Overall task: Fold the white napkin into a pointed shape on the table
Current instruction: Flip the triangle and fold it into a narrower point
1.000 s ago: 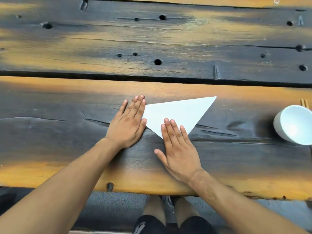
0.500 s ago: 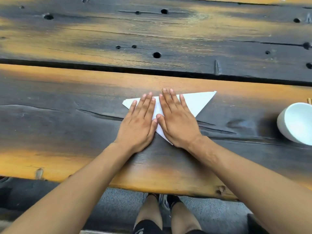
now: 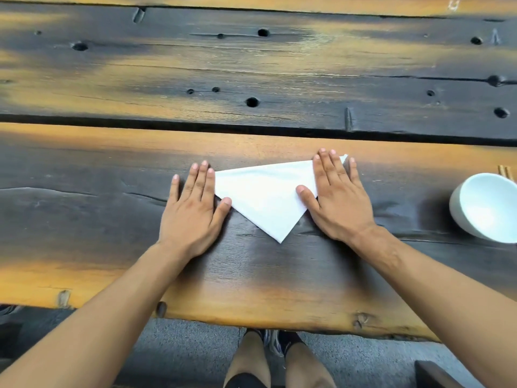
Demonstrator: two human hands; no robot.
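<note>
**Two flat hands hold a folded white napkin at its two far corners**

A white napkin (image 3: 265, 197) lies on a dark, weathered wooden surface (image 3: 251, 79), folded into a triangle. Its long edge runs along the far side, tilted a little upward to the right, and its point aims back toward the person, near the middle of the plank closest to them.

The left hand (image 3: 193, 211) lies palm down at the napkin's left corner. Its fingers are straight and close together, pointing away from the person, and the thumb rests on the napkin's left edge. The right hand (image 3: 335, 197) lies palm down over the right corner, fingers straight and slightly fanned, thumb stretched inward onto the cloth. Only the very tip of that corner shows past the fingers. Neither grip pinches or curls around anything; both are flat presses.

The placement looks deliberate: with the palms set wide apart at opposite ends, the hands seem to be smoothing the long fold and pinning the layers flat so the crease holds. Both forearms reach forward from the near edge of the surface and angle slightly inward.

A white bowl (image 3: 486, 208) sits well to the right, apart from the napkin, with the ends of wooden chopsticks (image 3: 505, 172) showing just beyond it.
</note>
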